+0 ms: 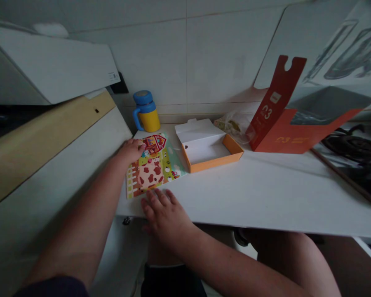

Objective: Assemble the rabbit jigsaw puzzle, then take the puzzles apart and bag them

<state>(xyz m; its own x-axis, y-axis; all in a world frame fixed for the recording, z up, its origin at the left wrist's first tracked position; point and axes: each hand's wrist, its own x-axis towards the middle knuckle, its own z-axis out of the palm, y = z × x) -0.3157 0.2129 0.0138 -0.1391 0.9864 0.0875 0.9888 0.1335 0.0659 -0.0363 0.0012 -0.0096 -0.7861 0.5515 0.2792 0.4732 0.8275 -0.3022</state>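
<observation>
A colourful farm picture sheet, showing a red barn and a brown-spotted cow, lies flat on the left part of the white table. My left hand rests on its upper left edge, palm down, fingertips close to the barn. Its fingers are close together, and nothing is visibly gripped. At the sheet's near edge, my right hand lies palm down with fingers spread, fingertips touching the table by the sheet's lower border. To the right of the sheet stands an open shallow orange box with a white inside and its lid folded back.
A blue-and-yellow mug stands behind the sheet. Farther right are a clear plastic bag, a tall open red-orange box and a dark stove. White panels close off the left, and a tiled wall the back.
</observation>
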